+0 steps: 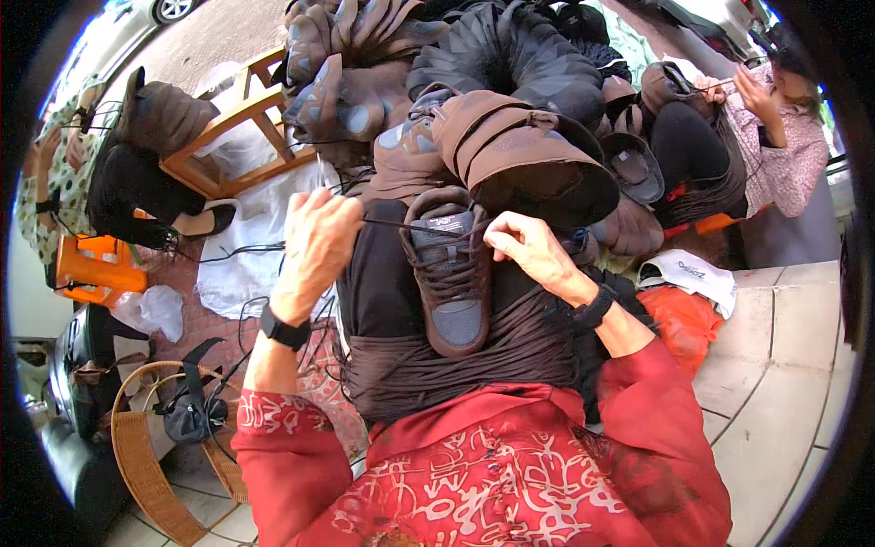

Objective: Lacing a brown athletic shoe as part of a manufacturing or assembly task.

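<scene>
Brown shoe (453, 273) sits on my lap, toe toward me, resting on a thick bundle of brown laces (456, 360). My left hand (314, 239) is closed, pinching a dark lace (401, 225) pulled taut w/ the end running to the shoe's top eyelets. My right hand (529, 251) is pinched shut at the collar by the tongue, fingers on the lace there.

Shoe looks light, soft upper, stiffer sole, so prob best held at heel or sole, not the floppy tongue. Lace is thin, limp, likely slips unless pinched hard.

Room is tight: pile of brown shoes (510, 150) just ahead, nearly touching the shoe's heel end. Open space mostly to my left over the white cloth (251, 228); tiled ledge (784, 365) on my right.
</scene>
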Available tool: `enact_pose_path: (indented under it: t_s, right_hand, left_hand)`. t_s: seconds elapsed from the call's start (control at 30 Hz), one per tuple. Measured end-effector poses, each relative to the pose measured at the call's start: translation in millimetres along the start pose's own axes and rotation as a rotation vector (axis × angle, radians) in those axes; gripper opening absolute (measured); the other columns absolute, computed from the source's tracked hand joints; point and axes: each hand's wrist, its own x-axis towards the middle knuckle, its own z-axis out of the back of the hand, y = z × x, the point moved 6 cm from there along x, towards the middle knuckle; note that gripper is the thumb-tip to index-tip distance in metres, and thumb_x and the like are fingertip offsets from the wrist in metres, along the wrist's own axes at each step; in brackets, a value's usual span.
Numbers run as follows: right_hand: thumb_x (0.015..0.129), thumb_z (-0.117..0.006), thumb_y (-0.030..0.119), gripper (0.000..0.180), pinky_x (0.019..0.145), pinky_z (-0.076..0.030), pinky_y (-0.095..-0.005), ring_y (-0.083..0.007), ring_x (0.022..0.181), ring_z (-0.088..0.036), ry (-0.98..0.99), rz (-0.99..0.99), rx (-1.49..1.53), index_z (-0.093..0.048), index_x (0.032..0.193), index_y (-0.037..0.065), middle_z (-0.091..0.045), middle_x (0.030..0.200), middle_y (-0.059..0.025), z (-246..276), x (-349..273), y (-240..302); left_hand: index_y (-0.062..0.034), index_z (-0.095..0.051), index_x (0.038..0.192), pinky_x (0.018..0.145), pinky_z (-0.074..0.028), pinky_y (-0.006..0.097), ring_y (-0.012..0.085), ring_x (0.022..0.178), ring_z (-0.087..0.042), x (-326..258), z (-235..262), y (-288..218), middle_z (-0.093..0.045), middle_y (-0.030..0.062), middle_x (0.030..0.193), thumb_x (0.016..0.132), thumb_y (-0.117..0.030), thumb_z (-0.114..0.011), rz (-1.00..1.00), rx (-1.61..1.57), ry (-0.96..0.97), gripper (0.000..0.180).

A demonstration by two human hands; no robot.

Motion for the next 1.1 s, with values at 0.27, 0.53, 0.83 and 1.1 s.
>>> enact_pose_path:
  t_s: [0.27, 0.53, 0.83, 1.1]
  right_hand:
    - [0.075, -0.060, 0.008, 0.020, 0.069, -0.045, -0.0298, -0.0201, 0.075, -0.054, -0.145, 0.435, -0.511, -0.058, 0.095, 0.005, -0.054, 0.084, -0.0083, 8.1, -2.6, 36.2]
    - [0.067, -0.069, 0.026, 0.027, 0.080, -0.044, -0.0358, -0.0267, 0.093, -0.049, 0.151, 0.596, -0.747, -0.055, 0.080, 0.008, -0.051, 0.095, -0.0066, 6.1, 13.9, 30.5]
    - [0.073, -0.065, 0.019, 0.015, 0.079, -0.043, -0.0342, -0.0247, 0.091, -0.052, 0.192, 0.610, -0.599, -0.062, 0.078, 0.004, -0.055, 0.095, -0.0076, -2.1, 17.3, 38.6]
    - [0.073, -0.064, 0.007, 0.010, 0.063, -0.043, -0.0243, -0.0117, 0.070, -0.056, -0.017, 0.299, -0.208, -0.061, 0.070, -0.001, -0.059, 0.077, -0.0050, 27.8, 12.2, 15.8]
  left_hand:
    - [-0.0083, -0.057, 0.079, 0.075, -0.039, 0.036, 0.0232, 0.085, -0.051, -18.8, -3.7, 15.6, -0.056, 0.0060, 0.081, 0.067, -0.010, -0.064, 0.155, -0.030, 0.119, 0.014]
    - [-0.0074, -0.055, 0.098, 0.089, -0.036, 0.039, 0.0293, 0.098, -0.048, -8.2, -43.0, -24.5, -0.050, 0.0118, 0.098, 0.055, -0.013, -0.058, -0.019, -0.520, 0.386, 0.044]
    - [-0.0099, -0.055, 0.098, 0.093, -0.033, 0.040, 0.0331, 0.106, -0.042, -16.2, -51.1, -21.7, -0.047, 0.0125, 0.110, 0.065, -0.036, -0.070, 0.037, -0.509, 0.380, 0.045]
    - [-0.0090, -0.056, 0.090, 0.091, -0.032, 0.040, 0.0315, 0.103, -0.043, -25.9, -62.0, -19.8, -0.049, 0.0108, 0.105, 0.063, -0.022, -0.074, 0.073, -0.533, 0.227, 0.035]
